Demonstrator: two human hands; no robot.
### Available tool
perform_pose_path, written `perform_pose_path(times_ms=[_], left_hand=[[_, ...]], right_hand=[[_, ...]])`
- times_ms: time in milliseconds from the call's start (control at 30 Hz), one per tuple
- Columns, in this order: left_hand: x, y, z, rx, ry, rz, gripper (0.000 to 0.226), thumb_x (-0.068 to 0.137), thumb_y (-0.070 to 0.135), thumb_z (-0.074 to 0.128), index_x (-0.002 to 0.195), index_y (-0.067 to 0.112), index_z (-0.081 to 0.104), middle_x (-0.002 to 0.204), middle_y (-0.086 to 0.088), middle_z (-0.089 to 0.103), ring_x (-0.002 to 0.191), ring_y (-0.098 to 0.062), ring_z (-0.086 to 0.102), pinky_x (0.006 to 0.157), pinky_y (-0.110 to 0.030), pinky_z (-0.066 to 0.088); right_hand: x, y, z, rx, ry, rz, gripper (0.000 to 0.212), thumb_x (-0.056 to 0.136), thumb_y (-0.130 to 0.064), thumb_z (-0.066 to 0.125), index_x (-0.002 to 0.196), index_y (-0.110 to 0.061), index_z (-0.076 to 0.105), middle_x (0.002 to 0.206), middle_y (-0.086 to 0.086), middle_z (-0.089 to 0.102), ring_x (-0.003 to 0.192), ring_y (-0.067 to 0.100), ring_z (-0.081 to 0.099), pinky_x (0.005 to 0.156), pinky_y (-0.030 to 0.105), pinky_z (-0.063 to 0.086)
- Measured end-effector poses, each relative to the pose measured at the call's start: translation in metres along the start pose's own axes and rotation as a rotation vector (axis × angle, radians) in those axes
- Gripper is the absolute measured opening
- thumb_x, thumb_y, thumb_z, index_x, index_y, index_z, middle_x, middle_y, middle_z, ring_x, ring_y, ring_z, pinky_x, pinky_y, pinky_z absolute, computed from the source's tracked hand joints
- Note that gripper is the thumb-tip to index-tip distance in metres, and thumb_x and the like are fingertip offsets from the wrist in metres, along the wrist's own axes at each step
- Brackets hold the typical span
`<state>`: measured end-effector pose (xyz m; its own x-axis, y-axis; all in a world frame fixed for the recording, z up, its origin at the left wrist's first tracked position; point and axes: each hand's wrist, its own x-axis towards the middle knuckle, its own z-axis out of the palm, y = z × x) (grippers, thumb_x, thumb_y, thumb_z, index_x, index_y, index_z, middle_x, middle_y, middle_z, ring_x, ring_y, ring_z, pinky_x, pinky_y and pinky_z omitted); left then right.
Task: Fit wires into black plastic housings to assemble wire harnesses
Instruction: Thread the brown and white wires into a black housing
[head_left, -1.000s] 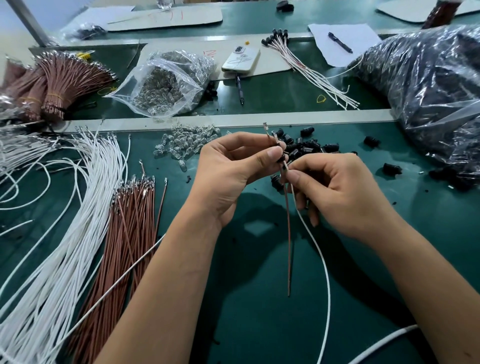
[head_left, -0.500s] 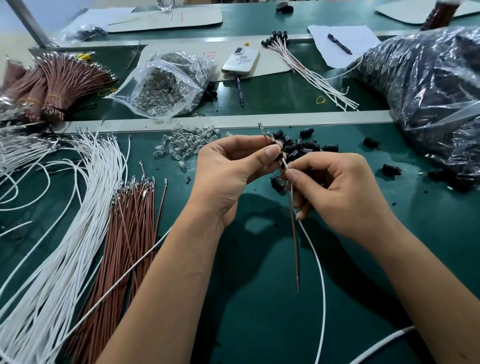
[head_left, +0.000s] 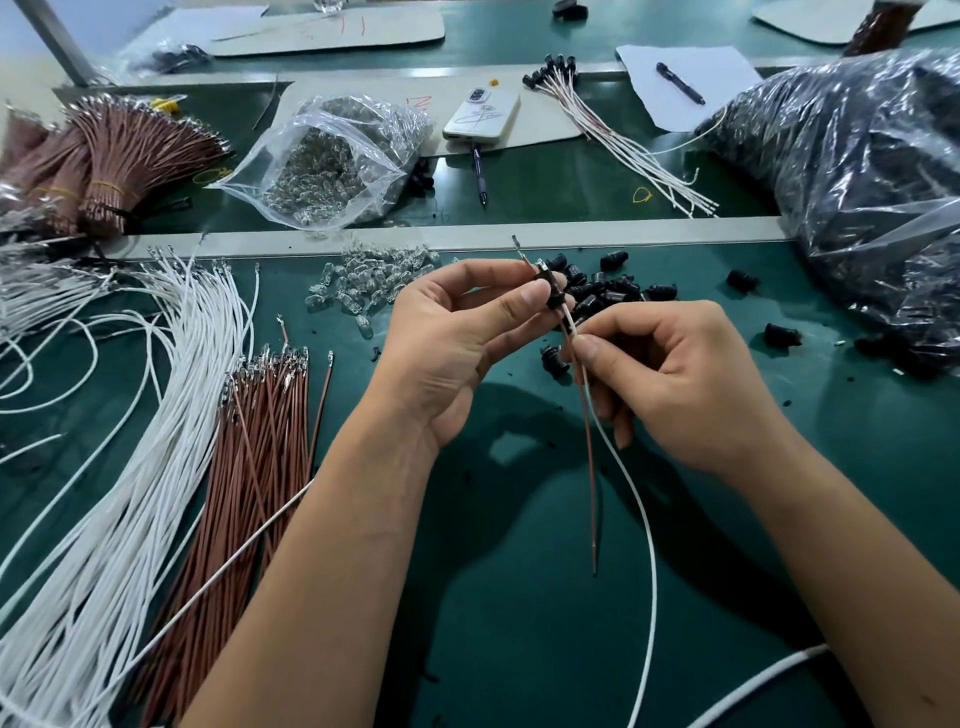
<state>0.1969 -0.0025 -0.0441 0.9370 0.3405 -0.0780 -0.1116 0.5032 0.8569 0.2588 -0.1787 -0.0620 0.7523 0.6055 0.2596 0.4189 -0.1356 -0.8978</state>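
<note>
Black housing largely hidden behind left thumb. White wire bundle cut off at left and near edges. Far-right bag contents indistinct.

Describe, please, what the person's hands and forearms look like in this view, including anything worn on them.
Both the left hand and the right hand are bare: no gloves, rings, watch or wristband show. The forearms are bare too, with no sleeve in view up to the picture's lower edge. The fingernails that show are short and unpainted.
</note>
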Motion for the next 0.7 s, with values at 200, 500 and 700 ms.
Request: perform_pose_path(times_ms=[200,500,700], left_hand=[[-0.0004,0.0009,0.0000,0.030,0.007,0.034,0.027,0.064,0.001,0.077,0.088,0.000,0.066,0.093,-0.022,0.075,0.089,-0.033,0.073,0.074,-0.030,0.060],[-0.0003,0.0010,-0.0010,0.075,-0.066,0.119,0.027,0.064,0.002,0.078,0.088,0.004,0.066,0.093,-0.021,0.075,0.085,-0.034,0.073,0.079,-0.038,0.061],[-0.0017,0.0014,-0.0005,0.098,-0.111,0.179,0.029,0.065,0.000,0.082,0.088,0.004,0.065,0.094,-0.021,0.075,0.085,-0.032,0.074,0.087,-0.043,0.060]], right_hand=[[-0.0002,0.0006,0.0001,0.036,-0.013,-0.001,0.014,0.097,-0.012,0.067,0.086,-0.012,0.076,0.057,0.009,0.065,0.042,0.029,0.062,0.041,0.038,0.055],[0.0015,0.0025,0.0023,0.108,-0.027,-0.003,0.011,0.098,-0.010,0.069,0.090,-0.009,0.076,0.063,0.013,0.066,0.049,0.029,0.067,0.051,0.031,0.059],[0.0013,0.0012,0.0043,0.154,0.006,-0.035,0.009,0.093,-0.012,0.072,0.090,-0.005,0.077,0.069,0.014,0.069,0.057,0.025,0.070,0.054,0.029,0.060]])
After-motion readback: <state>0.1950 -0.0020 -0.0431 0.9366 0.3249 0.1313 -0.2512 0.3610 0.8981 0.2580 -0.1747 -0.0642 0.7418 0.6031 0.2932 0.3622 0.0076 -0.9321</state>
